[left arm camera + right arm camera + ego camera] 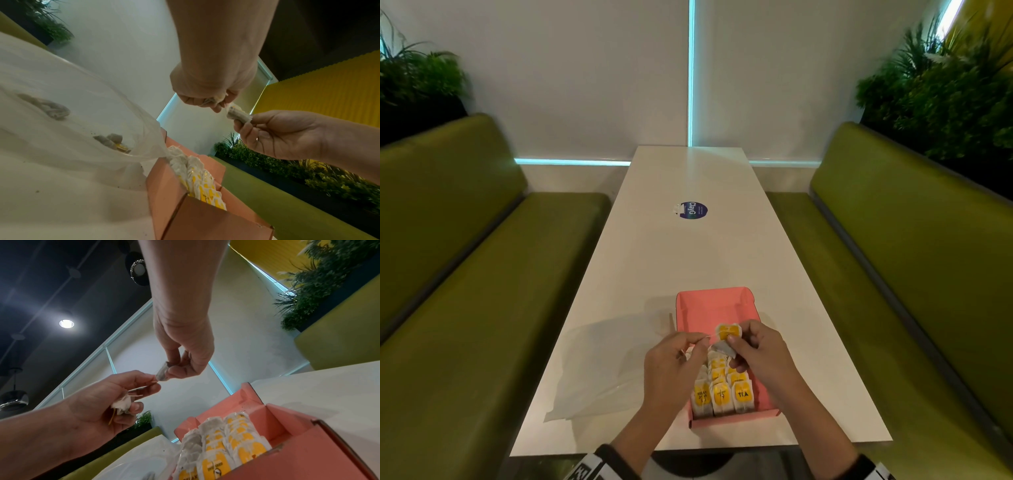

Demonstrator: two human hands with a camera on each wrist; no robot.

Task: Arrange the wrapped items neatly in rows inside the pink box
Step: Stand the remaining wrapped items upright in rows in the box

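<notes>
A: What's the setting?
B: A booth: olive-green padded benches (482, 274) on both sides, dark planters of green foliage (945, 102) behind them, a white wall with pale blue light strips beyond, and a long white rectangular worktop (688, 246) down the middle.

A: What's the biggest thing on the worktop?
B: A crumpled clear plastic bag (592, 373) lying flat on the near left, just beside an open pink cardboard box (714, 303). In the left wrist view a few small wrapped pieces show inside the bag.

A: And the box?
B: It sits near the front edge. Its near half holds white wrapped sachets with yellow labels (720, 394), standing upright in three rows; the far half is bare pink.

A: The hands?
B: Both are raised over the middle of the box. The right hand (760, 356) has its fingers pinched on one yellow-labelled sachet (728, 334), held above the rows. The left hand (671, 370) is clenched round a small wad of white wrapping (122, 404), its fingertips pinching a thin string (707, 337) that runs to the held sachet.

A: Anything smaller?
B: A round dark blue sticker (693, 210), well apart, farther up the worktop.
</notes>
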